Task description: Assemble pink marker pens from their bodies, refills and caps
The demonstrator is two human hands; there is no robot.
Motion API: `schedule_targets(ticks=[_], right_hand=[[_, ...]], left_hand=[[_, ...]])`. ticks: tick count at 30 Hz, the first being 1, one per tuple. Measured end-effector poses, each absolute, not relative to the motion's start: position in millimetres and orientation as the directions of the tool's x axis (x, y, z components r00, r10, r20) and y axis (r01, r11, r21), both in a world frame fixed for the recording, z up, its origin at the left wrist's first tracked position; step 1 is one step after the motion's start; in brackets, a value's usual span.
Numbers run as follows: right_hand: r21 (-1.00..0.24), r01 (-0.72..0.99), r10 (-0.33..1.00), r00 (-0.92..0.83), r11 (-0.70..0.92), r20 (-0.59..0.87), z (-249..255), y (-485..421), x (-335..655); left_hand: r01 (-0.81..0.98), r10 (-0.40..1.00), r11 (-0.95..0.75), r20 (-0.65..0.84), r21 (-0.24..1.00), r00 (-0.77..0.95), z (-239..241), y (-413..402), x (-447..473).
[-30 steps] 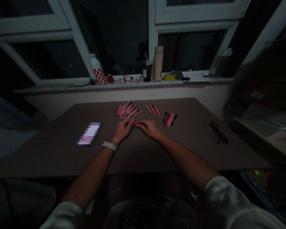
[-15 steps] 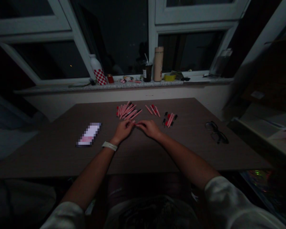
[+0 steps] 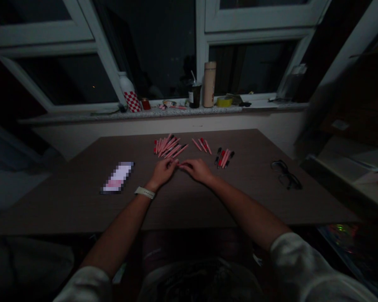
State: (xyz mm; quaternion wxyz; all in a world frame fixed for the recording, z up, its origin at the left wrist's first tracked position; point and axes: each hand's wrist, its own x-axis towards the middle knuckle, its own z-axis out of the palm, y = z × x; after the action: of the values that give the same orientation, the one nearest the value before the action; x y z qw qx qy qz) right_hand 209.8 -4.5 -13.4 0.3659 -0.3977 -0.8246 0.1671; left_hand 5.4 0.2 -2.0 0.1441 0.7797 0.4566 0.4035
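Observation:
My left hand (image 3: 162,171) and my right hand (image 3: 198,169) meet fingertip to fingertip over the brown table (image 3: 176,201). Between them they pinch a thin pink pen (image 3: 180,164), each hand closed on one end. Just beyond the hands lies a heap of several pink and red pens (image 3: 168,147). A few more pink pens (image 3: 202,144) lie to its right, and a small group of dark and red pens (image 3: 223,157) sits right of my right hand. A white band wraps my left wrist.
A phone (image 3: 117,177) lies on the table to the left, dark glasses (image 3: 285,174) to the right. The window sill (image 3: 164,110) behind holds a checked bottle (image 3: 129,93), a tall beige flask (image 3: 209,84), a cup and a tape roll. The room is dim.
Both hands stay almost in place at the pen; the fingers shift only slightly.

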Motion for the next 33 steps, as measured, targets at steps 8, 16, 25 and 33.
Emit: schedule_targets(ticks=[8, 16, 25, 33], right_hand=[[-0.553, 0.538, 0.771, -0.426, 0.636, 0.473, -14.7, -2.7, 211.5], [-0.552, 0.554, 0.782, -0.419, 0.623, 0.461, -15.2, -3.2, 210.7], [-0.541, 0.539, 0.763, -0.446, 0.646, 0.467, -12.7, -3.5, 213.2], [-0.552, 0.549, 0.778, -0.419, 0.627, 0.467, -12.4, -4.2, 211.2]], left_hand=[[0.557, 0.832, -0.542, 0.494, 0.629, 0.253, -5.6, 2.8, 6.5], [0.618, 0.845, -0.519, 0.462, 0.590, 0.269, -4.1, -1.5, 5.5], [0.590, 0.816, -0.563, 0.502, 0.578, 0.287, -2.5, 1.5, 5.5], [0.596, 0.834, -0.529, 0.499, 0.605, 0.234, -0.5, -1.1, 6.6]])
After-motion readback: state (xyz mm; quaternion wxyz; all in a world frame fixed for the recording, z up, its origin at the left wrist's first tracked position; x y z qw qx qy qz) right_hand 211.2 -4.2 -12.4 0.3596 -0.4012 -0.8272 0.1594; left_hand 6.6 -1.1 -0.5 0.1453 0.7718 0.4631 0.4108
